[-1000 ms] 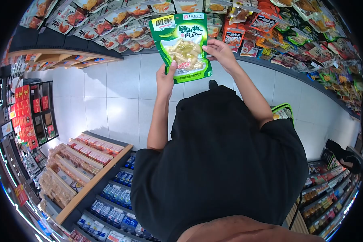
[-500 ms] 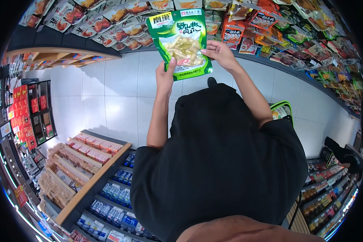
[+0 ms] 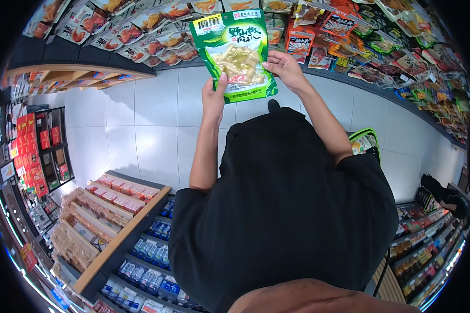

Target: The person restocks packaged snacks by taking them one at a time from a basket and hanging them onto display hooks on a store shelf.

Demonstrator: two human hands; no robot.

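A green and white food bag [image 3: 237,60] with pale pieces showing in its clear window is held up in front of the snack rack. My left hand [image 3: 214,96] pinches its lower left edge, thumb on the front. At the bag's right edge, my right hand [image 3: 285,69] grips with the thumb in front; its other fingers are partly spread, some behind the bag. The printed front faces me, slightly tilted.
Hanging snack packets [image 3: 344,23] line a curved rack ahead. A green-rimmed basket [image 3: 364,140] with goods is at my right side. Behind left stand a wood-edged shelf [image 3: 122,237] and bottles [image 3: 151,250]. Another person [image 3: 444,195] is at the far right.
The bag's lower right corner has shifted slightly right, and my right hand has moved slightly with it. The other person at the far right has shifted a little.
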